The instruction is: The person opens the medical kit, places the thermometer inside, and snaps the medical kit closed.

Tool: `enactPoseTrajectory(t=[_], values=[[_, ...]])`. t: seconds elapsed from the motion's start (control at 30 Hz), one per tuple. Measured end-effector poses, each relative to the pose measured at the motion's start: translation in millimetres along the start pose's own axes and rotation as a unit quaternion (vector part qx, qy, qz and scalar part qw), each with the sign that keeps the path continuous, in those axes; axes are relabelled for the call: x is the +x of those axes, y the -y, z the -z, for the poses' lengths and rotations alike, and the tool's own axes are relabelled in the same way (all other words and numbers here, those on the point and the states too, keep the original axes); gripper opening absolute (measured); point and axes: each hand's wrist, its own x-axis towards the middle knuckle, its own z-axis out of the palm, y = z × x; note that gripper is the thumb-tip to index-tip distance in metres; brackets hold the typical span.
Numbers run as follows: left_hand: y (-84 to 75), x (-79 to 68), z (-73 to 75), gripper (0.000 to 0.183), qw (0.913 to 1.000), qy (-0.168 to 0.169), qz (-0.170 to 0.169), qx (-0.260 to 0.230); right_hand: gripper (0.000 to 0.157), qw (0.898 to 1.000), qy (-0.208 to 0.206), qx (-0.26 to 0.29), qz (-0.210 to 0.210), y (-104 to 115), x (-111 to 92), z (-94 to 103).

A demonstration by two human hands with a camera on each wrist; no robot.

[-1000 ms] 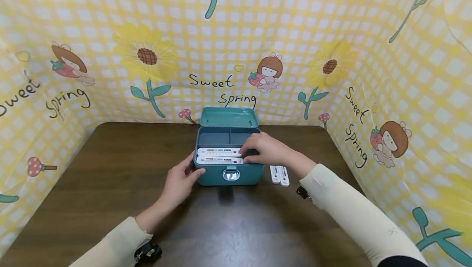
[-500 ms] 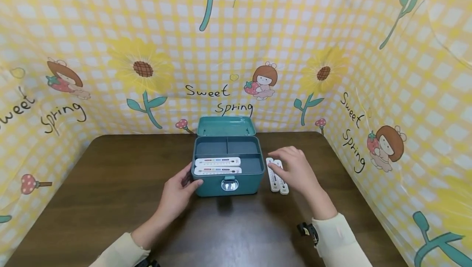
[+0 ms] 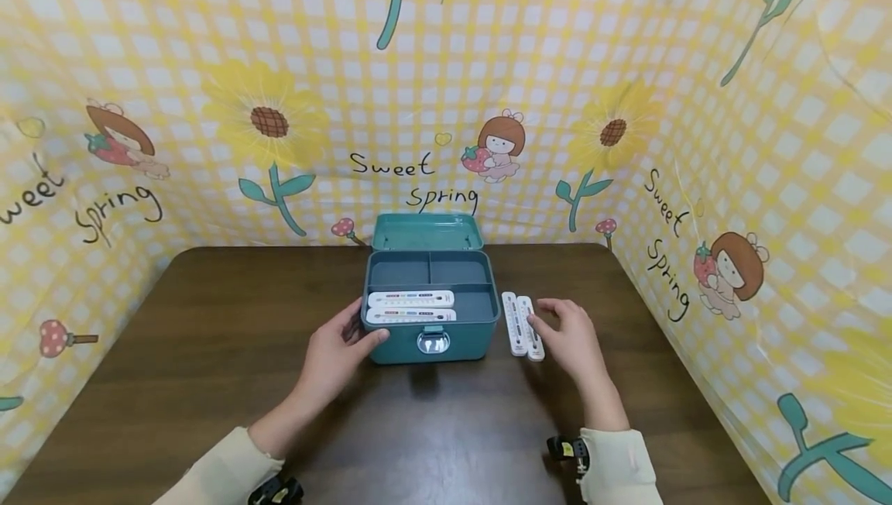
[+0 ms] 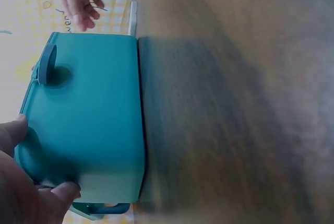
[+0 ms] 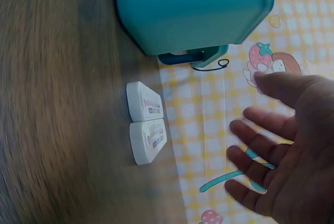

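Observation:
A teal storage box [image 3: 460, 344] stands on the table with its lid raised at the back. My left hand [image 3: 337, 350] holds its front left corner, thumb on the front rim and fingers along the side; the left wrist view shows fingertips against the teal wall [image 4: 94, 109]. Two white thermometers [image 3: 411, 300] lie side by side in the front compartment. Another two rest to the right of the box, a left one [image 3: 512, 327] and a right one [image 3: 533, 341]. My right hand [image 3: 574, 338], fingers loosely bent and apart, hovers just right of this pair, holding nothing.
Two dividers split the box into a wide front compartment and two rear ones [image 3: 399, 269]. The lid [image 3: 427, 232] leans close to the patterned cloth [image 3: 313, 87] behind. Brown wood tabletop [image 3: 230, 319] extends to the left of the box.
My right hand has come out of the box's front compartment and moved right, then down beside the two thermometers on the table. My left hand stays at the box corner.

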Motion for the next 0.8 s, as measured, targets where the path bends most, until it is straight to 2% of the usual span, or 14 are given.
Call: enactPoseTrajectory(t=[0.2,0.33,0.6,0.8], values=[[5.9,-1.8,-5.4,0.105,0.9998,0.004,0.015,0.013,0.047,0.998,0.021,-0.026,-0.059,-13.7,-10.2,-13.2],[3.5,1.2,-4.6,0.113,0.9997,0.005,0.016,0.017,0.048,0.995,0.038,-0.039,-0.085,-19.6,-14.5,-22.6],[-13.2,19.0,-0.7,0.111,0.9983,0.014,-0.01,0.056,0.048,0.993,0.031,-0.026,-0.108,-21.2,-14.0,-27.4],[-13.2,18.4,0.1,0.111,0.9963,0.028,0.005,0.081,0.052,0.992,0.037,-0.05,-0.112,-23.3,-20.1,-33.1]])
